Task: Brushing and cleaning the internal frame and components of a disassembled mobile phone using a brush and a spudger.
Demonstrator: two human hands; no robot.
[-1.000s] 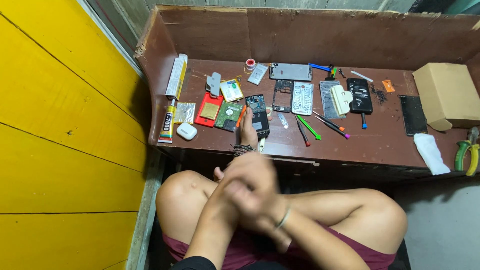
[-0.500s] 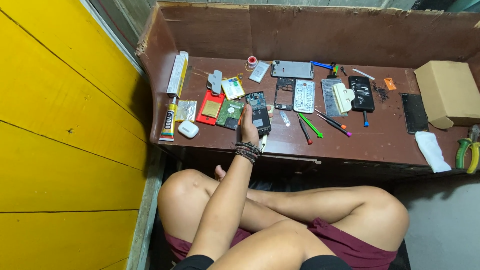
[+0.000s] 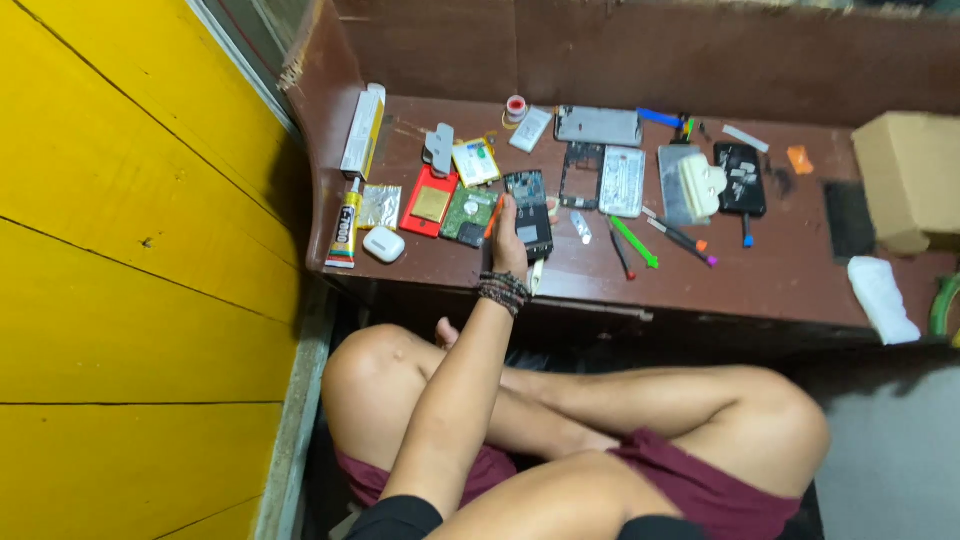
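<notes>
Opened phone [image 3: 530, 215] near the desk edge [image 3: 640, 310] under left hand [image 3: 508, 240], seemingly pinching an orange tool [image 3: 491, 222].

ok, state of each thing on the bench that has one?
left hand: on the opened black phone, orange tool in its fingers
right hand: not in view
opened black phone: back off, board exposed, lying flat
brown cardboard box: closed
white earbud case: shut
yellow-capped glue tube: capped, lying flat
</notes>
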